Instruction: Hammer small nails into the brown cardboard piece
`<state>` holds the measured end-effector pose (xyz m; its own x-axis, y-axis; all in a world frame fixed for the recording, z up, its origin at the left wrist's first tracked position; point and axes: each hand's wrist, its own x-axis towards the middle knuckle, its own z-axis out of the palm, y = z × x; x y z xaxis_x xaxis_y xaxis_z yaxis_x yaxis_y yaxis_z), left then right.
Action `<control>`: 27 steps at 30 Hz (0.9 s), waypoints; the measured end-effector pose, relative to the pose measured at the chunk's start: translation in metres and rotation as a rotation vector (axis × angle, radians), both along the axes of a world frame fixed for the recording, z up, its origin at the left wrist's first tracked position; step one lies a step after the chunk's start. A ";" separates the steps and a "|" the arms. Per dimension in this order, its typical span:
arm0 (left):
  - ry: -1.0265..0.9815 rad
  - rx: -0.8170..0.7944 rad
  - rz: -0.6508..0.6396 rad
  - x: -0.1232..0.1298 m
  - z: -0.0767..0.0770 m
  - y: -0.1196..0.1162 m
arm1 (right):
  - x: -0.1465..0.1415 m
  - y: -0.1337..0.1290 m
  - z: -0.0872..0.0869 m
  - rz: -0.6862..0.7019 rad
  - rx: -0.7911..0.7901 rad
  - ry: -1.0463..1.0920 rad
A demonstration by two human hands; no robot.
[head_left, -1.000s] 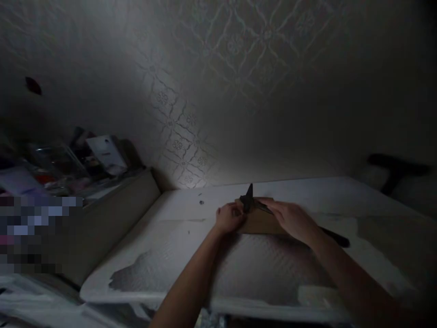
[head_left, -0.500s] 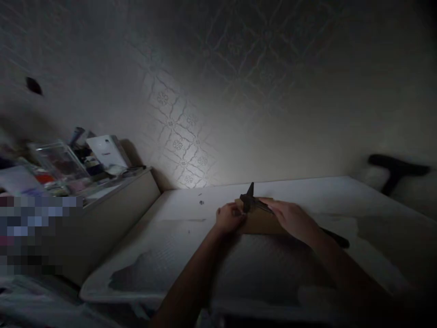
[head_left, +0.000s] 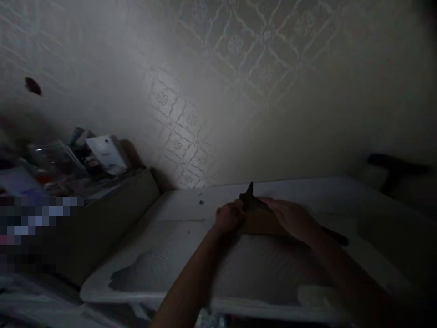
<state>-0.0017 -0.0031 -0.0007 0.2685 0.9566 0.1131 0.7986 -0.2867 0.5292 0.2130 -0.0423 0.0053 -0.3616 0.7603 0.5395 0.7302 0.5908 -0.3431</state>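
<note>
A tan, flat-sided block (head_left: 261, 223), perhaps cardboard or wood, lies on a white table (head_left: 177, 207). My left hand (head_left: 229, 217) is at its left end, fingers curled in against it. Across the top of the block is a dark hammer-like tool (head_left: 250, 200) with a pointed part sticking up; its exact kind is too dim to tell. My right hand (head_left: 290, 216) lies over the tool's shaft with its fingers close together, the thumb hidden. A dark handle end (head_left: 336, 236) shows beyond my right wrist.
At left, a cabinet (head_left: 112, 214) carries a white box (head_left: 107, 152), a clear plastic case (head_left: 58, 159) and clutter. A patterned wall (head_left: 218, 114) rises behind the table. A black T-shaped object (head_left: 396, 168) stands at right. Small dark bits (head_left: 201, 202) lie on the table.
The light on the hands and table is dimmer, while the upper wall looks brighter. Both hands and the tool stay in nearly the same place.
</note>
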 end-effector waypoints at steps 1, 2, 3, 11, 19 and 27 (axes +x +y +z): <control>0.005 -0.004 -0.008 0.000 0.000 0.000 | 0.000 0.000 0.000 0.000 -0.006 -0.012; 0.011 -0.006 -0.018 0.000 0.001 0.000 | 0.000 -0.001 0.001 -0.002 -0.013 -0.026; 0.015 -0.006 -0.026 0.000 0.001 0.000 | -0.001 -0.001 0.001 -0.006 -0.017 -0.035; 0.018 -0.005 -0.050 -0.002 -0.001 0.003 | -0.002 -0.002 0.002 0.012 -0.027 -0.021; 0.037 -0.012 -0.021 -0.001 0.001 0.000 | 0.001 0.001 -0.002 0.000 -0.044 -0.011; 0.009 -0.013 -0.028 -0.001 0.001 0.000 | 0.000 0.001 -0.003 0.011 -0.034 0.009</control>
